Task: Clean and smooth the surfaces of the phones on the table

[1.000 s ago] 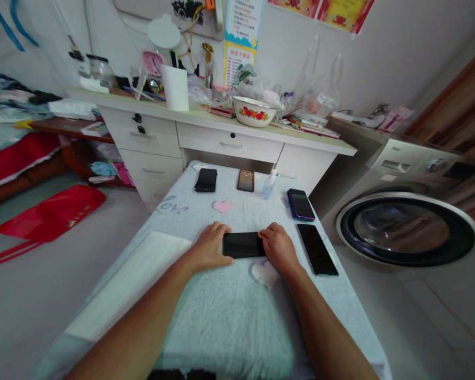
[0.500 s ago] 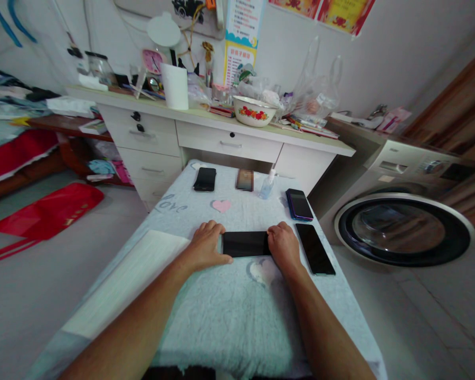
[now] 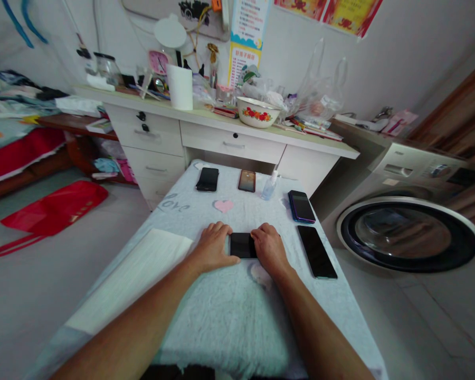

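A black smartphone (image 3: 242, 246) lies sideways, screen up, on the cloth-covered table. My left hand (image 3: 215, 247) grips its left end, thumb along the near edge and fingers at the far edge. My right hand (image 3: 269, 248) rests on the screen with its fingers curled and pressed together, covering the phone's right part. Whatever is under those fingers, if anything, is hidden. Right of my right hand lies another dark phone (image 3: 317, 252), with a stack of phones (image 3: 301, 206) beyond it.
Farther back on the table are a dark phone (image 3: 207, 179), a brownish phone (image 3: 247, 180) and a clear spray bottle (image 3: 269, 186). A folded white cloth (image 3: 134, 277) lies at left. Behind stands a white desk (image 3: 206, 141); a washing machine (image 3: 407, 227) is at right.
My right hand has slid left across the phone's screen, from its right end toward the middle. My left hand keeps its grip on the left end. The view has shifted slightly.
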Motion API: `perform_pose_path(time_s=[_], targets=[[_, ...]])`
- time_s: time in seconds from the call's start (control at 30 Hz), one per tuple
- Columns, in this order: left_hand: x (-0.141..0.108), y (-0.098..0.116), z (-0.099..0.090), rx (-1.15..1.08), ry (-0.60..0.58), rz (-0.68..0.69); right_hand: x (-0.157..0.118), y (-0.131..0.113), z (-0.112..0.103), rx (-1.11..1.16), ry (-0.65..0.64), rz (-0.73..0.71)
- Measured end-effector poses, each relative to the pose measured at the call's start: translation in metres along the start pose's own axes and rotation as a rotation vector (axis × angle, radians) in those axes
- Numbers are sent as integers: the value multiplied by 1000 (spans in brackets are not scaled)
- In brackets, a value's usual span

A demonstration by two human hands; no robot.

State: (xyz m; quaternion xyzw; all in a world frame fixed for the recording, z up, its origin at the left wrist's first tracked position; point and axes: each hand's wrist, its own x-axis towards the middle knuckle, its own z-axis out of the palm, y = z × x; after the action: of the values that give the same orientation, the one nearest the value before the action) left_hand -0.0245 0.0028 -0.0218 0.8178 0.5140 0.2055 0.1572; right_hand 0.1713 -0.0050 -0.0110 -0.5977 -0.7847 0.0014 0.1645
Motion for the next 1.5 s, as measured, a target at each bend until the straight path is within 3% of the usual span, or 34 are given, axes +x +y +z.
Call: perform_pose_path(time_s=[0.6, 1.0, 1.5], targets=[[2, 4, 0, 2, -8, -11, 9, -25, 4, 22, -60, -204], [1, 4, -1, -31, -27, -11, 5, -13, -1, 35, -25, -106], [2, 4, -5, -85, -60, -66, 9, -28, 2, 29, -90, -227]])
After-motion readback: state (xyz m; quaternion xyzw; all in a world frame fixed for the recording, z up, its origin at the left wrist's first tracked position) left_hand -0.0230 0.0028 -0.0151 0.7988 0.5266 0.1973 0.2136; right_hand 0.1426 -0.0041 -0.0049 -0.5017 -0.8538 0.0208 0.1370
